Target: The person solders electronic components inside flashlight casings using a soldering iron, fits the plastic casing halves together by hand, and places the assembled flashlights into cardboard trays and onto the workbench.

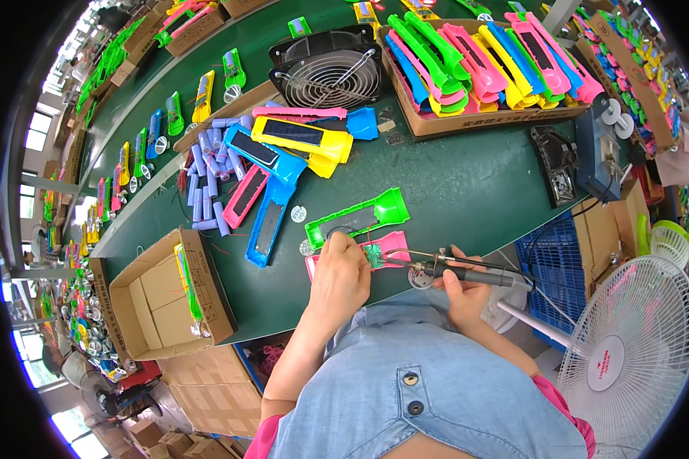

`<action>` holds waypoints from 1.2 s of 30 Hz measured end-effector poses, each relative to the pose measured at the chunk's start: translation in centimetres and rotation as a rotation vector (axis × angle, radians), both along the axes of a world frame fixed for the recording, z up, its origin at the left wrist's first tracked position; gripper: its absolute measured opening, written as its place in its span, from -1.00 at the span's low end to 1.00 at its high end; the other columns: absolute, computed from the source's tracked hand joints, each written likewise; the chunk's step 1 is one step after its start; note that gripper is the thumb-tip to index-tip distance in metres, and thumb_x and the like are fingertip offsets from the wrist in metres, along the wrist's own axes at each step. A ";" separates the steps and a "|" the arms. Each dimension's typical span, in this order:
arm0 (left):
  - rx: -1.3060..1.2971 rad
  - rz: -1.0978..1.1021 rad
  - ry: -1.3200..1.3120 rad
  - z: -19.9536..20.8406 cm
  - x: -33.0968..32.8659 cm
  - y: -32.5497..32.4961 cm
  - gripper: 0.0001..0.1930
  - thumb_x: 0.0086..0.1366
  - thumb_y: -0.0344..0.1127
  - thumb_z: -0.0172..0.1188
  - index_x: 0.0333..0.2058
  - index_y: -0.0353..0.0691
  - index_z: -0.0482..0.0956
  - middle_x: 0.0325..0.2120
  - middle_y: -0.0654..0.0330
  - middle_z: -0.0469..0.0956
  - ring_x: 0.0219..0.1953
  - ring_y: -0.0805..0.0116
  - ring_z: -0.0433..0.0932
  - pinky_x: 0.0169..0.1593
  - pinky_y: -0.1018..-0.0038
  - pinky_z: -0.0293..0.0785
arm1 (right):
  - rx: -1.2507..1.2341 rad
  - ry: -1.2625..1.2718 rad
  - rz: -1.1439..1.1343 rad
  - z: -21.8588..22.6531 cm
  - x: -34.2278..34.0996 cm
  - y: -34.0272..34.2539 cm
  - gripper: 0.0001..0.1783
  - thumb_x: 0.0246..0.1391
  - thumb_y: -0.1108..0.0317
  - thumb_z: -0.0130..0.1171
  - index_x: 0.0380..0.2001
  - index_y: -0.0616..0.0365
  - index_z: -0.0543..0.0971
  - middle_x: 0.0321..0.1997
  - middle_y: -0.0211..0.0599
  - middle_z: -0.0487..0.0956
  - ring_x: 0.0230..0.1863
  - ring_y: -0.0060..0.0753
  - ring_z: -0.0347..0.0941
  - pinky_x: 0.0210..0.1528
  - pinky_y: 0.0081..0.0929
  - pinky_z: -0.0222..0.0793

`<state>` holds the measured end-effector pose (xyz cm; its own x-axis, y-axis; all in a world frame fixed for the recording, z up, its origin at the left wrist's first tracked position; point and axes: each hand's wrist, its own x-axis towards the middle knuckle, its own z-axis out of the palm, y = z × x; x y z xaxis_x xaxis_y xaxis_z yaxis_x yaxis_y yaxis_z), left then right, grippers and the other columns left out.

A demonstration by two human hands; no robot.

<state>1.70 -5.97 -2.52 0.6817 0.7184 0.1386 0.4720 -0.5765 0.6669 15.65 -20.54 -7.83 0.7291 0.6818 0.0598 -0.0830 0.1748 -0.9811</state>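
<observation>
My right hand point(469, 293) grips a soldering iron point(471, 274) with a thin metal guide tube along it, its tip at a small green circuit board point(373, 255). That board lies in a pink plastic housing point(395, 243) near the table's front edge. Over the housing's left part, my left hand point(339, 274) is closed with its fingertips together; what they pinch is hidden. Just beyond sits a green housing point(391, 206), open side up. Beside it are a clear round disc point(298, 214) and another disc point(306, 247).
Purple cylindrical cells point(207, 172) and coloured housings point(302, 132) are heaped at left. A cardboard box point(172, 294) holds one green assembly. Beyond stand a black fan point(329, 70) and a full box of housings point(497, 122). A white fan point(628, 352) is at right.
</observation>
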 end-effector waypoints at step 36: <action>0.008 -0.084 0.192 0.4 1.0 1.0 -0.94 -0.15 -0.55 0.09 -0.69 -0.36 0.39 -0.53 0.00 0.34 -0.40 0.03 0.41 -0.34 0.27 0.36 | -0.045 0.029 -0.026 0.5 0.7 0.4 -0.79 -0.07 0.53 0.11 -0.29 0.25 0.42 -0.64 -0.36 0.55 -0.42 -0.57 0.46 0.23 -0.18 -0.11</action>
